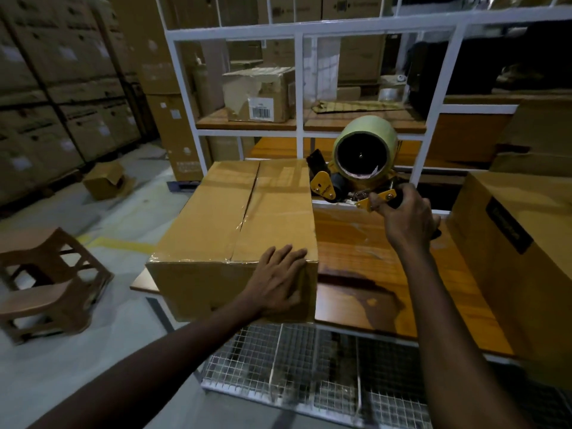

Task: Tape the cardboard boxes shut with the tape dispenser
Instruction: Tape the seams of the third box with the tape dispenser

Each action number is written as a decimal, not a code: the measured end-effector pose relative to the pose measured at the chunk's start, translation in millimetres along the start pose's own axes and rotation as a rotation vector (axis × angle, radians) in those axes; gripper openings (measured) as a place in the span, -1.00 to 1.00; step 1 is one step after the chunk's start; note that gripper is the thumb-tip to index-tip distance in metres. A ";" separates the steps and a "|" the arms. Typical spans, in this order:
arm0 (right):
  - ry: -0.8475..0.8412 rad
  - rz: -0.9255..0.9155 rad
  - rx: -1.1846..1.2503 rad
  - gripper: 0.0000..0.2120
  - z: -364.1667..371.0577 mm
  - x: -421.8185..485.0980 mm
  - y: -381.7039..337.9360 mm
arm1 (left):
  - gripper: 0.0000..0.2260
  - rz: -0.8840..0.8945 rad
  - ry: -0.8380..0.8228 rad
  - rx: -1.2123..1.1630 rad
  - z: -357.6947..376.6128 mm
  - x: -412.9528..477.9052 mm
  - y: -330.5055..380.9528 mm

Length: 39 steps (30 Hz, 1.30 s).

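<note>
A brown cardboard box (216, 218) lies on the left part of the wooden table (356, 274), its top flaps closed with clear tape along the centre seam. My left hand (278, 283) lies flat, fingers spread, on the box's near right corner. My right hand (405, 218) grips the black handle of a yellow tape dispenser (359, 168) with a pale tape roll, held just right of the box's far right corner, above the table. A second, larger cardboard box (520, 243) stands at the right edge of the table.
A white metal shelf frame (298, 88) behind the table holds a torn box (260, 94) and tape rolls. A wire mesh rack (294, 360) sits under the table. A brown plastic stool (49, 283) stands on the floor left, with stacked cartons (55, 88) beyond.
</note>
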State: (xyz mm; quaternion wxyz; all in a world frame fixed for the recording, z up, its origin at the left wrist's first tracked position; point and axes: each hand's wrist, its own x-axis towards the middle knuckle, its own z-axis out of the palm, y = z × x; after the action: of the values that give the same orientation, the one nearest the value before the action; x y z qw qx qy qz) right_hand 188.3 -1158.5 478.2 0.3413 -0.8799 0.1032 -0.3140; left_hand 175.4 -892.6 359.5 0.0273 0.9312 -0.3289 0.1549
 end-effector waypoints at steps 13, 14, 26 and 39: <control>-0.088 -0.046 0.088 -0.53 5.1 22.2 15.3 | -0.59 -0.490 0.367 -0.017 23.9 26.1 43.2; -0.098 -0.046 0.096 -0.54 6.7 22.7 16.5 | -0.60 -0.460 0.371 -0.017 24.5 22.9 37.3; -0.172 -0.062 0.117 -0.48 14.7 26.5 34.8 | -0.41 -0.525 0.273 0.043 33.8 24.9 44.1; -0.183 -0.059 0.106 -0.48 17.9 20.5 22.7 | -0.39 -0.588 0.352 0.073 45.3 34.9 59.6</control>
State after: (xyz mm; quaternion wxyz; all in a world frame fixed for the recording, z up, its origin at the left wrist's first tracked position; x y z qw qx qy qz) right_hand 216.1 -1173.9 462.8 0.3862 -0.8881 0.0290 -0.2474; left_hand 176.3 -967.3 324.1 0.0940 0.9454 -0.0307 0.3105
